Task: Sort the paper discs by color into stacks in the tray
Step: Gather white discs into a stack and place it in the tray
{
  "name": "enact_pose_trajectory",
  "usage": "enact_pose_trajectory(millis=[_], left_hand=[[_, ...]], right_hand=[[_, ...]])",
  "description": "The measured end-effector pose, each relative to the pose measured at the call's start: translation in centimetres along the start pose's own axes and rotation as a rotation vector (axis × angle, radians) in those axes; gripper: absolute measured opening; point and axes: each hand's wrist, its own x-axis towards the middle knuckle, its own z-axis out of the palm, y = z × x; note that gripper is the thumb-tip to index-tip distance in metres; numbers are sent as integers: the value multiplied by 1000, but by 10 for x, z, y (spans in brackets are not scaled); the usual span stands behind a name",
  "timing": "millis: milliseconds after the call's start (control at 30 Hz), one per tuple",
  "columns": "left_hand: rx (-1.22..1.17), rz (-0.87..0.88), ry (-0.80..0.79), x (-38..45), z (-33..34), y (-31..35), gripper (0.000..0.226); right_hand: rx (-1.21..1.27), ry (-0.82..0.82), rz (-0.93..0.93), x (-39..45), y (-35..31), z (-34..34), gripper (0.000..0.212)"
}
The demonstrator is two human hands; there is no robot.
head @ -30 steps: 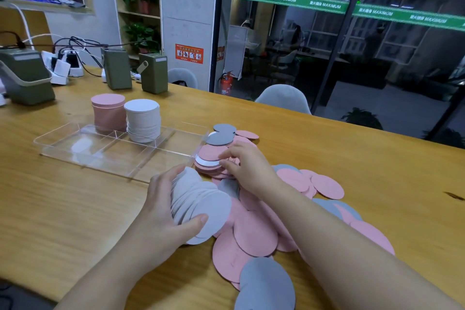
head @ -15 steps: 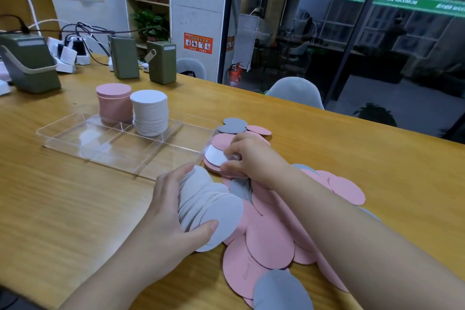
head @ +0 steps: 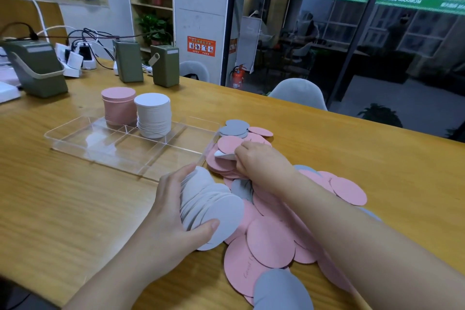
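Observation:
A clear divided tray lies on the wooden table, holding a pink disc stack and a white disc stack in its far compartments. To its right sprawls a loose pile of pink and grey discs. My left hand grips a fanned bundle of white discs resting at the pile's near-left edge. My right hand reaches into the pile's far part, fingers pinching a white disc that pokes out from under a pink one.
Three green boxes and chargers with cables stand along the table's far left. A grey chair sits behind the far edge. The tray's near compartments hold nothing.
My right hand has pulled the white disc partly out from under the pink discs. The left hand keeps hold of its white bundle. The camera has drifted slightly.

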Motion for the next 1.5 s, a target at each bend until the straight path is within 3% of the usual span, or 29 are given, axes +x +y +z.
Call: enact_pose_trajectory(millis=[100, 200, 300, 400, 600, 733, 900, 1000, 1233, 1400, 1500], left_hand=[[-3, 2, -1, 0, 0, 0, 78], [1, 6, -1, 1, 1, 0, 79], [8, 8, 6, 1, 1, -2, 80], [7, 8, 9, 2, 2, -2, 80], [2, 3, 8, 1, 3, -1, 80], [5, 4, 2, 2, 3, -2, 81], [-6, 26, 19, 4, 4, -4, 92], [26, 46, 1, 4, 5, -4, 93], [46, 105, -25, 1, 8, 0, 87], [-43, 103, 27, -9, 1, 9, 97], [-101, 113, -18, -17, -10, 4, 96]], right_hand=[[14, -25, 32, -16, 8, -9, 19], [54, 24, 80, -33, 20, -15, 20], [234, 170, 68, -52, 22, -25, 30], [490, 203, 123, -70, 18, -40, 33], [868, 280, 347, -102, 1, -65, 14], [968, 183, 331, -110, -11, -68, 11], [801, 69, 260, -109, -31, -62, 6], [783, 52, 281, -111, -50, -56, 15], [760, 77, 273, -112, -66, -54, 3], [919, -6, 306, -111, -73, -62, 67], [997, -128, 262, -106, -84, -72, 83]])
